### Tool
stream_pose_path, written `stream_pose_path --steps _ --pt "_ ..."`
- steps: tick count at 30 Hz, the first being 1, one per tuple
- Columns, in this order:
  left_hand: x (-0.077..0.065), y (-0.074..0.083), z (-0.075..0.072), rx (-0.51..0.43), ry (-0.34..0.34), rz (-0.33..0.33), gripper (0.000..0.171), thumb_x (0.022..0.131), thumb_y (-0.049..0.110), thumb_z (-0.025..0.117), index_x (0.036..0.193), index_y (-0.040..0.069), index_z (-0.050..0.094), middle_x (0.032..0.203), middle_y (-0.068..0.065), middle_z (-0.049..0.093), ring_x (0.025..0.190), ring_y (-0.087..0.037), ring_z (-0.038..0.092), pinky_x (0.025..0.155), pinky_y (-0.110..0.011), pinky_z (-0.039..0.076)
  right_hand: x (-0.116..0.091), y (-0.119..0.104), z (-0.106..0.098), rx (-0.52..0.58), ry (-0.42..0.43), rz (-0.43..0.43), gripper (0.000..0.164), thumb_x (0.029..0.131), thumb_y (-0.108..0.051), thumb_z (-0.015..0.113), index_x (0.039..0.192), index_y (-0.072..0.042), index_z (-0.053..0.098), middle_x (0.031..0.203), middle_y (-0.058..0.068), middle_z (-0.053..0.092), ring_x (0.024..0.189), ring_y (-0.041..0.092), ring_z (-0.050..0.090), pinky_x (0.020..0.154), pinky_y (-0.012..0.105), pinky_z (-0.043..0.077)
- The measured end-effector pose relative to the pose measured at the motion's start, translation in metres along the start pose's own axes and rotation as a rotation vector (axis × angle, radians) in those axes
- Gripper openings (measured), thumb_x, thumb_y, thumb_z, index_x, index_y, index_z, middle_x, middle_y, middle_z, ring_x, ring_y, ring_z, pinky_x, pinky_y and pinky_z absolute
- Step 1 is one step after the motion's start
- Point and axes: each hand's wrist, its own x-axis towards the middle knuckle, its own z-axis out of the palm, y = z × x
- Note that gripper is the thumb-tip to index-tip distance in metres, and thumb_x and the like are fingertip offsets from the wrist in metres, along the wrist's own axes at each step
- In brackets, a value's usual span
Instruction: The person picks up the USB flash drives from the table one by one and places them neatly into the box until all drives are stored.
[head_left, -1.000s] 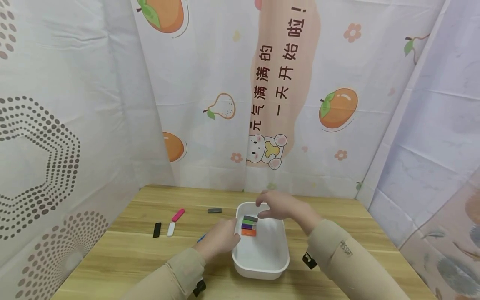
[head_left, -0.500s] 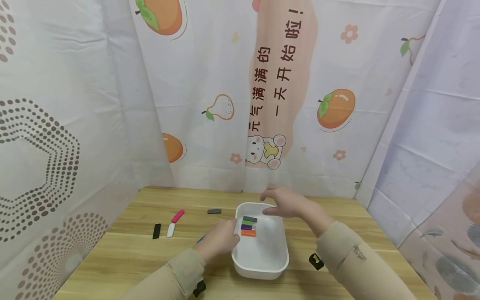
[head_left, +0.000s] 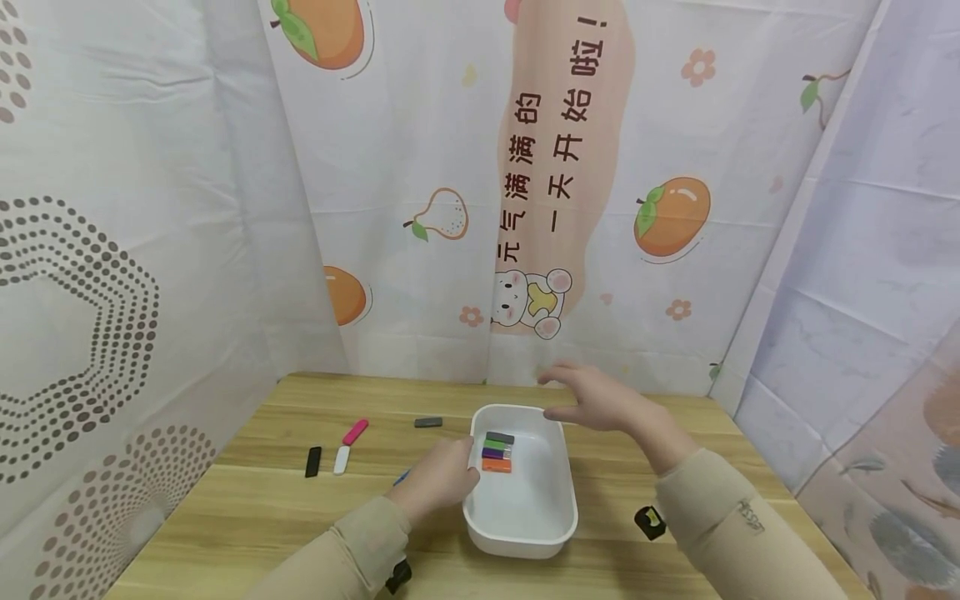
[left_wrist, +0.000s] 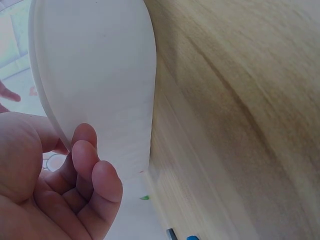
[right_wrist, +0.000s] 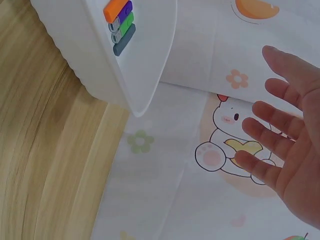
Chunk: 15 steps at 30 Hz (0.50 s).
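I'm pinching the left rim of the white plastic bin [head_left: 528,504] in the left hand [head_left: 438,473]; the right hand [head_left: 600,400] is hovering free.

On the wrist feeds I'm seeing the left thumb and fingers clamping that rim, while the right fingers are standing apart, gripping nothing, near the bin's far right corner. Inside, by the left wall toward the far end, four USB flash drives are lying side by side, far to near: a dark gray drive [head_left: 500,437], a green drive [head_left: 495,445], a purple drive [head_left: 492,454] and an orange drive [head_left: 497,466]. Left of the bin on the wooden surface [head_left: 247,500], a black stick [head_left: 313,462], a white stick [head_left: 342,460] and a pink stick [head_left: 356,432] are lying near one another; a gray stick [head_left: 428,422] is resting closer to the bin, and a blue stick [head_left: 401,477] is partly hiding behind the left hand.
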Motion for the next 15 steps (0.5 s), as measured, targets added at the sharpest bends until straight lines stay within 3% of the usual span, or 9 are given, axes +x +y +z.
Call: stream_pose_path --steps 10,15 --pt "0.002 0.000 0.001 0.018 0.006 0.007 0.052 0.095 0.013 0.067 0.139 -0.010 0.053 0.131 -0.028 0.061 0.091 -0.024 0.063 0.074 -0.037 0.057 -0.016 0.017 -0.012 0.011 0.081 -0.021 0.048 0.090 -0.034 0.078 0.131 -0.014 0.065 0.134 0.006 0.061 0.126 0.029 0.056 0.104 0.050 0.046" --pt "0.003 0.000 0.001 0.016 0.009 0.014 0.050 0.095 0.012 0.066 0.138 -0.010 0.054 0.129 -0.027 0.063 0.088 -0.024 0.063 0.072 -0.035 0.056 -0.025 0.025 -0.017 0.009 0.110 0.010 0.047 0.090 -0.033 0.079 0.129 -0.011 0.066 0.139 0.013 0.058 0.129 0.035 0.053 0.105 0.054 0.044"
